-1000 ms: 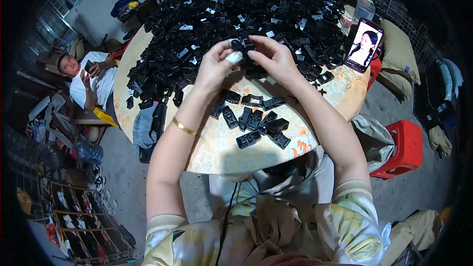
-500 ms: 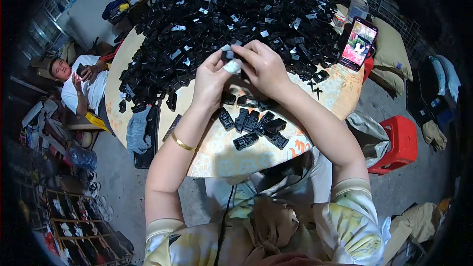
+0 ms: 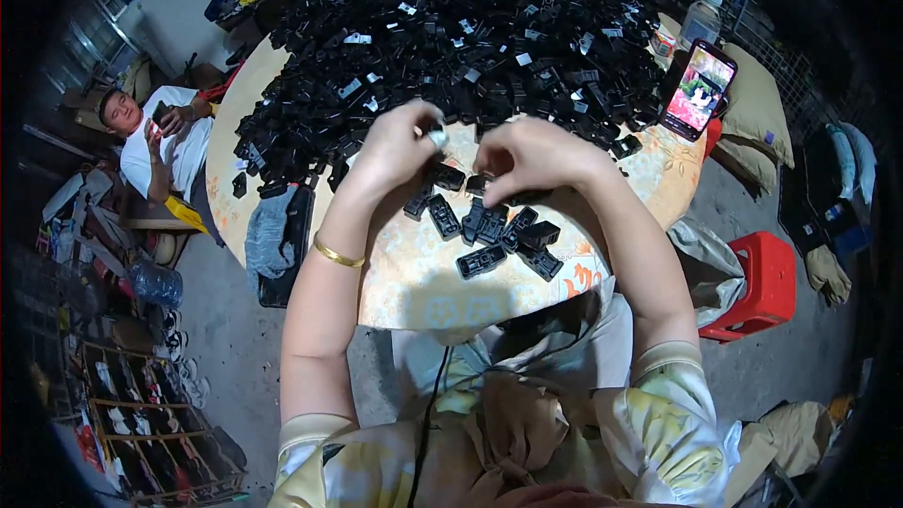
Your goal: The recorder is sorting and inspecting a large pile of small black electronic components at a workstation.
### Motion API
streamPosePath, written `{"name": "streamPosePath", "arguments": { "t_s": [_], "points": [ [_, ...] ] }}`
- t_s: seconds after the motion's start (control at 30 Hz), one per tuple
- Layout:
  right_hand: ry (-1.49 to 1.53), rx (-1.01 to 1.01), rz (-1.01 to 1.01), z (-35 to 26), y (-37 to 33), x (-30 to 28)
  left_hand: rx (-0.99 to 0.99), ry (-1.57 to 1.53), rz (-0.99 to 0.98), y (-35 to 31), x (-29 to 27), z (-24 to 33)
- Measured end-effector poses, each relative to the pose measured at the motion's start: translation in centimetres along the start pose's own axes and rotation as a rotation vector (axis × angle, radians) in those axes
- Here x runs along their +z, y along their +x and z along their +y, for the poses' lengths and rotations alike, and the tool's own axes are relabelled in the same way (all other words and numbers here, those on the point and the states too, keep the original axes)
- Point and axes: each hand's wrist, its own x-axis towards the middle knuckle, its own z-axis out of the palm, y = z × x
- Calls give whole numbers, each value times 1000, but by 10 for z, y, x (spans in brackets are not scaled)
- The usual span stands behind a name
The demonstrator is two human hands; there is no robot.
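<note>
two bare hands are showing in my remote view, over a round table [image 3: 400, 292]. the left hand [image 3: 400, 143] is hovering by the near edge of a big heap of black plastic parts [image 3: 451, 47], its fingers curling toward a thumb in a white wrap [image 3: 438, 139]; i am unable to tell whether they are clamping on anything. the right hand [image 3: 536, 155] is hanging over a small cluster of black plastic housings [image 3: 482, 224], thumb and forefinger standing apart; whether the thumb is touching one, i cannot tell.

that cluster is lying between the forearms, nearer the wearer than the heap. its nearest housing [image 3: 481, 261] is stretching almost left to right, right end slightly farther off. a housing on the right [image 3: 539, 263] is slanting from upper left to lower right, and one on the left [image 3: 443, 216] is running the same way, more steeply.

for print, i am seeing a purple label [image 3: 768, 137] on a beige sack [image 3: 757, 103], too small for reading. an upright smartphone [image 3: 699, 91] is glowing with a red and green picture, and a clear bottle [image 3: 703, 17] is standing behind it.
</note>
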Motion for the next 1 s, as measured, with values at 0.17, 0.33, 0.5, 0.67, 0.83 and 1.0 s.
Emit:
{"name": "streamPosePath", "arguments": {
  "t_s": [0.17,0.33,0.5,0.67,0.83,1.0],
  "points": [
    [44,72,-95,7,-6,-1,55,107,-222,8,8,8],
    [504,86,198,21,-9,-25,119,62,62,18,30,18],
    [552,203,634,33,-2,-28,149,85,110,28,52,22],
    [248,208,667,53,7,-12,168,62,109,38,55,22],
    [241,192,742,54,9,-11,-30,-113,24,58,34,12],
    [209,174,759,44,10,-14,3,528,507,86,-8,-34]
  ]
}}
